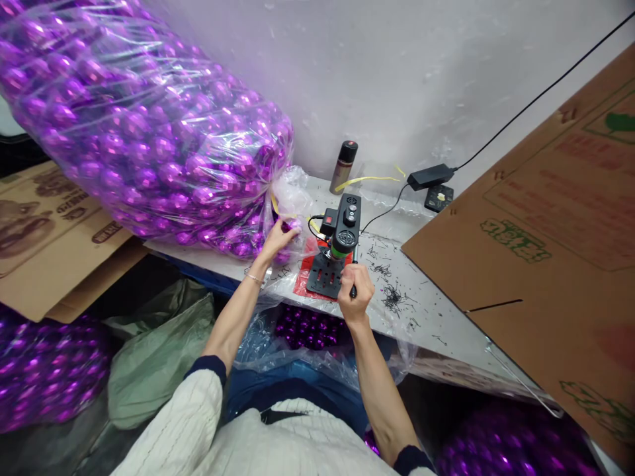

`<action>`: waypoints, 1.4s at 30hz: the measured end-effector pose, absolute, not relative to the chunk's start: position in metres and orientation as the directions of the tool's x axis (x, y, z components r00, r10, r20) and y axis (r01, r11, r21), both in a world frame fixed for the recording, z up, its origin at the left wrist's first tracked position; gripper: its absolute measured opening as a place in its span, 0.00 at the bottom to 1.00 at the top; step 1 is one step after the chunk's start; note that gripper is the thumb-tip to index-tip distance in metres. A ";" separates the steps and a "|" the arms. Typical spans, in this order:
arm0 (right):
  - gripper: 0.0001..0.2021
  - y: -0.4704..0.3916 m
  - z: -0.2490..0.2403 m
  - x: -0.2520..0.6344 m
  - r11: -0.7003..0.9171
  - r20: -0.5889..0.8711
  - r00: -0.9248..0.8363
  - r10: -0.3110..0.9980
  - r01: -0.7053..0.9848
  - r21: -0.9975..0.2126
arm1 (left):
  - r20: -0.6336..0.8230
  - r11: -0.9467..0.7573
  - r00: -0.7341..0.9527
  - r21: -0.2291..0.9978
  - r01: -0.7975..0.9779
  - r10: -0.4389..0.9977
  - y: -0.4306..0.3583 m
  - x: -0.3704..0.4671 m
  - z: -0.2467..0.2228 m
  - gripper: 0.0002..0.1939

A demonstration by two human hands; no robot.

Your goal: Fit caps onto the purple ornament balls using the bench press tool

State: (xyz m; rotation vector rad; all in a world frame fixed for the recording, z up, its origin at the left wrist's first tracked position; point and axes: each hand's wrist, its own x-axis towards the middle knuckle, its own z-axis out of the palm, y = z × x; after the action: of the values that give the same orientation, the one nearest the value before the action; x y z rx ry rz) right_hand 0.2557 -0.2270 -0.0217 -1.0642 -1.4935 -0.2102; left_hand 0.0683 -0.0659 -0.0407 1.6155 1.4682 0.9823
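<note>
A small black press machine with a dark base plate stands on a red sheet on the white table. My right hand is wrapped round the machine's black lever handle, at the right of the base. Left of the machine, my left hand has its fingers bent near the tied neck of a big clear bag of shiny purple balls. Purple and clear plastic show by its fingertips; what it pinches, if anything, is too small to tell.
A spray can and a black power adapter are behind the machine. Black clippings lie to its right. A large cardboard box bounds the right side. Purple balls lie in an open bag below the table edge.
</note>
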 end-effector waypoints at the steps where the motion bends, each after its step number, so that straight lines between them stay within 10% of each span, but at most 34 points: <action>1: 0.11 -0.227 -0.022 0.256 0.560 0.861 0.154 0.485 0.702 -0.440 | 0.027 -0.033 0.025 0.957 0.288 0.999 -0.073 0.064 -0.038 0.27; 7: 0.12 -0.227 -0.022 0.255 0.554 0.860 0.174 0.480 0.700 -0.451 | -0.196 0.222 0.113 0.919 -0.324 0.974 -0.139 0.043 -0.041 0.28; 13: 0.13 -0.227 -0.017 0.256 0.538 0.849 0.170 0.500 0.708 -0.458 | -0.271 0.350 0.231 0.819 -0.455 0.934 -0.185 0.067 -0.070 0.25; 22: 0.15 -0.222 0.014 0.263 0.520 0.837 0.147 0.526 0.724 -0.454 | -0.064 0.071 0.105 0.995 -0.065 0.992 -0.178 0.126 -0.101 0.28; 28: 0.15 -0.222 0.017 0.263 0.515 0.840 0.139 0.525 0.734 -0.443 | 0.136 -0.204 0.183 0.877 0.434 0.974 -0.173 0.130 -0.097 0.32; 42: 0.12 -0.227 0.011 0.265 0.521 0.826 0.107 0.553 0.729 -0.443 | 0.327 -0.410 0.254 0.803 0.434 0.910 -0.171 0.151 -0.112 0.30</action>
State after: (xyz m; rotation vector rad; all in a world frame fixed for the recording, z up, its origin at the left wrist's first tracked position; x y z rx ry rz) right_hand 0.2647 -0.2274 0.0106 -1.1357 -1.5600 -0.1833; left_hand 0.1508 -0.1713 -0.1121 1.9577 1.2162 1.0786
